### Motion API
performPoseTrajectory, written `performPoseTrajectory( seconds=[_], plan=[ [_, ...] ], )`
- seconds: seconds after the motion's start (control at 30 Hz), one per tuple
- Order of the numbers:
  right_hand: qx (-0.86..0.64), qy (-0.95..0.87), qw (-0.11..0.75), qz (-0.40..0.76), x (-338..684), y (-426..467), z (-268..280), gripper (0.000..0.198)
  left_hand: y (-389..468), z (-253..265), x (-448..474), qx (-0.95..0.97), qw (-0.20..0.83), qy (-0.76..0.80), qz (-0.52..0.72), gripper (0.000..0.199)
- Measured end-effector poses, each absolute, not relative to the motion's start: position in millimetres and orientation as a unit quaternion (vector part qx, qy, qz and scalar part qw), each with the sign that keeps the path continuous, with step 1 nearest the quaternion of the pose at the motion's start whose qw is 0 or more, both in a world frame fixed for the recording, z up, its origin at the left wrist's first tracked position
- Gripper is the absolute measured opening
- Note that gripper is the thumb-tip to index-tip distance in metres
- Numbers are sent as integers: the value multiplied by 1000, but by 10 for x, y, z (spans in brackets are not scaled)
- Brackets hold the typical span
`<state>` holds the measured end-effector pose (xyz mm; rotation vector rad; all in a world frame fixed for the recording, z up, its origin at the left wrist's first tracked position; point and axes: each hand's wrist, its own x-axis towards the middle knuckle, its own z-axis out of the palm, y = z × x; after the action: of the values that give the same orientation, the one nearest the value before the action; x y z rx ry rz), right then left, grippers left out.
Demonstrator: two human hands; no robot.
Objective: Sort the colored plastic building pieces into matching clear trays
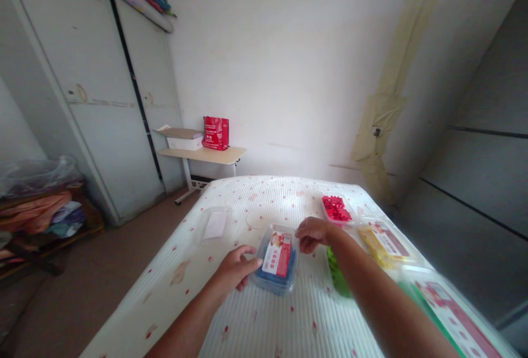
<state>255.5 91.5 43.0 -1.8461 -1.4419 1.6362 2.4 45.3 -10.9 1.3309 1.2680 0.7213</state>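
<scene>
A clear lidded plastic box (277,259) with blue contents and a red and white label lies on the table in front of me. By its left edge is my left hand (236,269), thumb and fingers apart, the thumb tip touching or just over the rim. My right hand (315,235) is at the upper right corner of the box with fingers curled in; whether they pinch the lid corner is hidden. Under my right forearm, a container with green contents (339,275) is partly covered.
An open box of red pieces (336,208), a labelled box with yellow contents (383,242) and a labelled green box (449,314) line the right side. A clear lid with a white label (215,224) lies at left on the patterned tablecloth (264,193). A red bag (215,133) stands on a side table.
</scene>
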Motion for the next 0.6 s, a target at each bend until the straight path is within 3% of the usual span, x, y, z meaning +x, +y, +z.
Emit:
performPoseTrajectory(
  seconds=[0.23, 0.6],
  plan=[
    [-640, -501, 123, 570, 2544, 946, 405, 14, 320, -123, 40, 537, 576, 506, 353, 43],
    [-676, -515, 94, 519, 2466, 954, 455, 16, 294, -140, 96, 513, 568, 522, 377, 38]
  ],
)
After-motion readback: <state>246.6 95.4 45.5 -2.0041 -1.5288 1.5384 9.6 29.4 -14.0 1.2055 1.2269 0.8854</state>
